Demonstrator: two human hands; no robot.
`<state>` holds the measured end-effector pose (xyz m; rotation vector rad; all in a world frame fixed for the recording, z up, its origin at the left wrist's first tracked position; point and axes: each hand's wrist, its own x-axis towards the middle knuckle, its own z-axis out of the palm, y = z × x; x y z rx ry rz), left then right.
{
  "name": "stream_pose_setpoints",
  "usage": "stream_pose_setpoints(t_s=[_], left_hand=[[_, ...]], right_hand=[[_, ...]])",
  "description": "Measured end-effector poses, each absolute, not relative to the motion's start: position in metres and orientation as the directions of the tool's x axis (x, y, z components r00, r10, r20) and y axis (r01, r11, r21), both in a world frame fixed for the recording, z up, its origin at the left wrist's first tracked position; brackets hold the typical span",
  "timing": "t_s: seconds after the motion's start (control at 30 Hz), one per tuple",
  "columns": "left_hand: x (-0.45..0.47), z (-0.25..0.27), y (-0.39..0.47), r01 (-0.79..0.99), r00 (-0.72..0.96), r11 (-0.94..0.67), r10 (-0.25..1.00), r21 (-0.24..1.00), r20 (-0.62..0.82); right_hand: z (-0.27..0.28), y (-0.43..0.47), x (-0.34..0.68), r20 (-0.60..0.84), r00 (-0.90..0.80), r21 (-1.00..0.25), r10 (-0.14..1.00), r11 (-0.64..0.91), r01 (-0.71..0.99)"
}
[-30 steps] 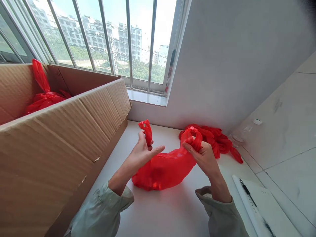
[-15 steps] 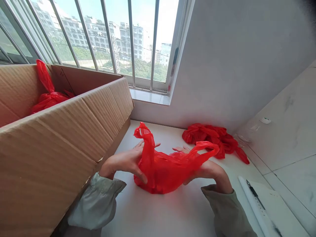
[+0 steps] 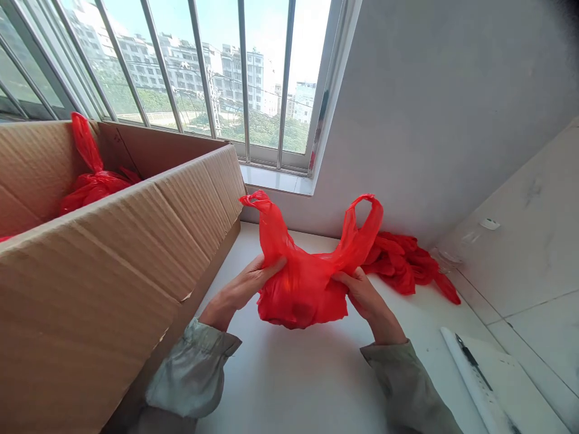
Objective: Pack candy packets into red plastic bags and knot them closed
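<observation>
Red plastic formed the bag [image 3: 303,289], which seemed to hang just above the table [image 3: 294,386], its handles [image 3: 274,229] standing loose. The left hand [image 3: 242,289] was clamped on its left side and the right hand [image 3: 368,298] on its right, probably because a pinch at each side kept the load level and the handles free. Something darker showed low inside, too veiled to name. The bag lay between the hands, touching both, its bottom sagging below the thumbs [image 3: 275,267]. Beyond the right hand, a red pile [image 3: 402,259] sat near the wall [image 3: 420,120], perhaps to leave working room. Left stood the box [image 3: 136,253] with a bundle [image 3: 97,184] inside; right, a pen [image 3: 473,361] rested on a notebook [image 3: 506,386].
</observation>
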<state>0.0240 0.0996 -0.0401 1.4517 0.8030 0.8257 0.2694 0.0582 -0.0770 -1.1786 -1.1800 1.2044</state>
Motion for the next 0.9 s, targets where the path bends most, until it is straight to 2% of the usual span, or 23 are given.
stream_pose_setpoints(t_s=[0.1, 0.2, 0.27, 0.43, 0.57, 0.73, 0.9], left_hand=[[0.035, -0.044, 0.099, 0.022, 0.517, -0.013, 0.856, 1.000, 0.000], [0.044, -0.042, 0.096, 0.039, 0.539, -0.008, 0.842, 0.999, -0.014], [0.047, -0.040, 0.095, 0.051, 0.550, -0.022, 0.835, 0.998, -0.010], [0.035, -0.039, 0.101, 0.087, 0.567, -0.026, 0.823, 0.996, -0.028], [0.026, -0.040, 0.104, 0.018, 0.623, 0.042, 0.781, 0.999, -0.044], [0.034, -0.035, 0.097, -0.098, 0.668, 0.095, 0.744, 0.991, -0.005], [0.053, -0.044, 0.089, -0.211, 0.626, 0.163, 0.780, 0.964, 0.005]], right_hand=[[-0.073, 0.056, 0.272, -0.021, -0.057, -0.997, 0.998, -0.025, -0.071], [-0.063, 0.049, 0.274, -0.029, -0.283, -0.999, 0.959, -0.040, -0.035], [-0.058, 0.047, 0.272, -0.006, -0.361, -1.000, 0.933, -0.012, -0.015], [-0.065, 0.054, 0.262, 0.043, -0.101, -0.990, 0.994, 0.029, -0.138], [-0.082, 0.064, 0.255, -0.016, 0.033, -0.967, 0.999, -0.007, -0.256], [-0.089, 0.065, 0.239, -0.135, 0.033, -0.932, 0.990, -0.115, -0.344], [-0.087, 0.064, 0.230, -0.163, 0.040, -0.918, 0.986, -0.137, -0.373]])
